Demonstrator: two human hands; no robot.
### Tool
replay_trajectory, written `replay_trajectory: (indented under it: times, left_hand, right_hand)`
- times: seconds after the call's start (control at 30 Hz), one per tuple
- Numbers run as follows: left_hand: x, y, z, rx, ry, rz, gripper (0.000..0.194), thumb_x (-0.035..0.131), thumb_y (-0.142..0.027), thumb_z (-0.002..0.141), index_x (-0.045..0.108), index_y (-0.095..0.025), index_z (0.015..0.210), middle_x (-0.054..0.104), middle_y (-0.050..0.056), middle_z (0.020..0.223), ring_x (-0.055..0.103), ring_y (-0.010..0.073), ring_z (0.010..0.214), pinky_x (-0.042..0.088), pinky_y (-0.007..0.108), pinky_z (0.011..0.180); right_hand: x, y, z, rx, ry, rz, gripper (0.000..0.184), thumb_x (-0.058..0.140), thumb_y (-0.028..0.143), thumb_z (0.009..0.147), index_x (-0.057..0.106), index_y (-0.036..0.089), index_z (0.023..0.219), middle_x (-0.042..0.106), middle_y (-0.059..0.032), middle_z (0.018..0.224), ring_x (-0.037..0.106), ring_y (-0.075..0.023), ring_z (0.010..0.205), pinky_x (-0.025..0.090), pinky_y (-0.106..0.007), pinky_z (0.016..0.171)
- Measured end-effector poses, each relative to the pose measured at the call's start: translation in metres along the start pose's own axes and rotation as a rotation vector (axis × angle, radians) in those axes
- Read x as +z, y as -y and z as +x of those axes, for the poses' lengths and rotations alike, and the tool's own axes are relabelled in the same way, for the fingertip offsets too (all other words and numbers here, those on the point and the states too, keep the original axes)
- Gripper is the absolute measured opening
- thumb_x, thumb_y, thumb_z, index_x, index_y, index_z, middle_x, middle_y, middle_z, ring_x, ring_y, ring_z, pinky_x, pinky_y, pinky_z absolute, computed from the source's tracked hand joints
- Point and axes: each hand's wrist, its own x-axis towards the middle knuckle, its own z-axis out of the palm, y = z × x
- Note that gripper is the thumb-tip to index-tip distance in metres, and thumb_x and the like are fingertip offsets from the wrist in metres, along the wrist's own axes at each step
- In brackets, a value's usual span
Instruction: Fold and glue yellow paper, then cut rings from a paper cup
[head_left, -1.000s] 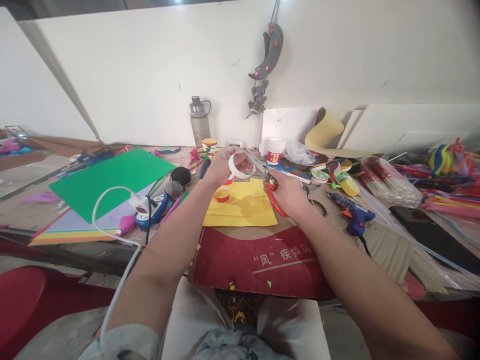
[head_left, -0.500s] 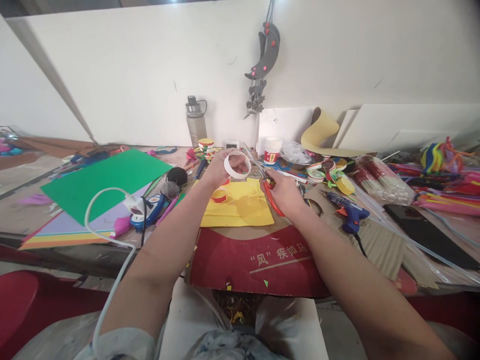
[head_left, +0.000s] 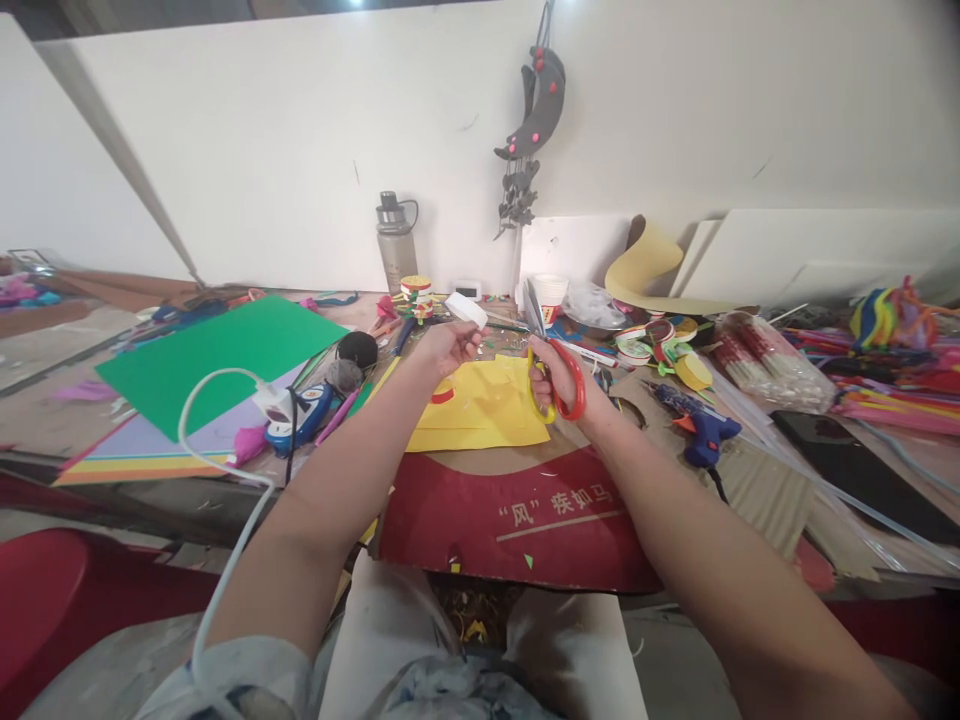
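Observation:
My left hand (head_left: 448, 348) pinches a white paper ring (head_left: 466, 309) by its lower right edge, seen nearly side-on above the table. In my right hand (head_left: 553, 372) is a pair of scissors (head_left: 574, 385) with one red and one yellow handle; the blades point up and away from me, in front of the paper cups (head_left: 554, 292). Beneath both hands lie yellow paper sheets (head_left: 480, 425). A small red ring (head_left: 442, 393) rests on them, partly hidden by my left forearm.
A red cardboard piece (head_left: 450, 510) lies at the near edge. On the right are a blue glue gun (head_left: 705, 432) and a black phone (head_left: 832, 450). Green paper (head_left: 217, 360), a blue corded device (head_left: 304, 425) and its white cable are on the left. A bottle (head_left: 396, 245) stands behind.
The white ring has turned from facing me to nearly side-on. The scissors have rotated in my right hand, blades now steeper and handles showing, and they have moved away from the ring.

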Motion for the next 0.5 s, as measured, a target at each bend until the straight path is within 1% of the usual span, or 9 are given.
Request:
replay_trajectory:
  times: [0.03, 0.07, 0.13, 0.2, 0.23, 0.27, 0.33, 0.4, 0.5]
  left_hand:
    - [0.0, -0.001, 0.0, -0.034, -0.022, -0.022, 0.017, 0.066, 0.0, 0.086, 0.065, -0.012, 0.074, 0.066, 0.004, 0.063, 0.048, 0.0034, 0.046, 0.036, 0.012, 0.044]
    - [0.0, -0.001, 0.0, -0.035, -0.031, -0.032, 0.018, 0.064, 0.0, 0.088, 0.065, -0.012, 0.074, 0.065, 0.004, 0.062, 0.048, 0.0031, 0.046, 0.035, 0.012, 0.043]
    - [0.004, 0.001, -0.002, 0.027, -0.022, 0.009, 0.018, 0.065, -0.001, 0.087, 0.065, -0.011, 0.072, 0.064, 0.004, 0.06, 0.05, 0.0036, 0.045, 0.035, 0.013, 0.043]
    - [0.009, 0.006, -0.006, 0.149, 0.058, 0.104, 0.012, 0.073, -0.004, 0.08, 0.067, -0.012, 0.074, 0.068, 0.004, 0.063, 0.054, 0.0061, 0.047, 0.04, 0.016, 0.045]
    - [0.012, 0.009, -0.009, 0.173, 0.116, 0.135, 0.012, 0.078, -0.006, 0.076, 0.068, -0.012, 0.075, 0.07, 0.004, 0.065, 0.056, 0.0064, 0.048, 0.043, 0.017, 0.048]
    - [0.015, 0.011, -0.011, 0.202, 0.153, 0.158, 0.015, 0.082, -0.009, 0.073, 0.067, -0.013, 0.075, 0.07, 0.003, 0.065, 0.057, 0.0071, 0.049, 0.043, 0.018, 0.049]
    - [0.019, 0.015, -0.015, 0.309, 0.147, 0.198, 0.022, 0.088, -0.016, 0.07, 0.067, -0.015, 0.078, 0.07, 0.001, 0.066, 0.059, 0.0084, 0.052, 0.045, 0.02, 0.052]
    - [0.02, 0.018, -0.017, 0.447, 0.123, 0.251, 0.027, 0.091, -0.026, 0.072, 0.067, -0.016, 0.08, 0.07, -0.001, 0.067, 0.059, 0.0097, 0.055, 0.047, 0.022, 0.056]
    - [0.02, 0.019, -0.021, 0.656, 0.142, 0.323, 0.031, 0.094, -0.035, 0.074, 0.07, -0.017, 0.084, 0.072, -0.001, 0.074, 0.064, 0.0121, 0.066, 0.053, 0.026, 0.07]
  right_hand:
    - [0.001, 0.0, -0.001, 0.015, 0.007, -0.001, 0.051, 0.082, 0.068, 0.082, 0.056, 0.025, 0.09, 0.044, 0.0114, 0.055, 0.033, -0.0056, 0.04, 0.026, -0.018, 0.036]
    - [0.001, 0.001, -0.001, 0.017, 0.006, -0.014, 0.05, 0.083, 0.067, 0.082, 0.056, 0.025, 0.089, 0.044, 0.0114, 0.054, 0.034, -0.0056, 0.04, 0.026, -0.017, 0.035]
    - [0.003, 0.001, -0.002, -0.02, -0.008, -0.056, 0.052, 0.087, 0.065, 0.079, 0.054, 0.026, 0.086, 0.045, 0.0112, 0.054, 0.037, -0.0061, 0.039, 0.028, -0.018, 0.035]
    - [0.003, 0.001, -0.002, -0.088, -0.035, -0.073, 0.056, 0.09, 0.064, 0.074, 0.049, 0.027, 0.082, 0.046, 0.0111, 0.055, 0.039, -0.0066, 0.039, 0.029, -0.018, 0.035]
    - [0.004, 0.001, -0.001, -0.117, -0.052, -0.059, 0.059, 0.091, 0.065, 0.073, 0.047, 0.027, 0.081, 0.047, 0.011, 0.056, 0.04, -0.0068, 0.04, 0.03, -0.019, 0.036]
    - [0.004, 0.001, -0.001, -0.135, -0.065, -0.031, 0.06, 0.091, 0.066, 0.073, 0.045, 0.027, 0.081, 0.046, 0.011, 0.056, 0.04, -0.007, 0.04, 0.03, -0.019, 0.036]
    - [0.004, 0.002, -0.001, -0.13, -0.069, 0.048, 0.06, 0.088, 0.069, 0.074, 0.045, 0.028, 0.083, 0.046, 0.011, 0.057, 0.039, -0.0073, 0.041, 0.03, -0.02, 0.036]
    - [0.004, 0.003, -0.001, -0.096, -0.044, 0.111, 0.06, 0.086, 0.071, 0.074, 0.048, 0.028, 0.087, 0.045, 0.0113, 0.057, 0.038, -0.0075, 0.042, 0.03, -0.02, 0.037]
    - [0.006, 0.003, -0.002, -0.086, -0.006, 0.127, 0.061, 0.087, 0.071, 0.072, 0.048, 0.027, 0.09, 0.047, 0.0114, 0.058, 0.041, -0.0073, 0.044, 0.032, -0.02, 0.039]
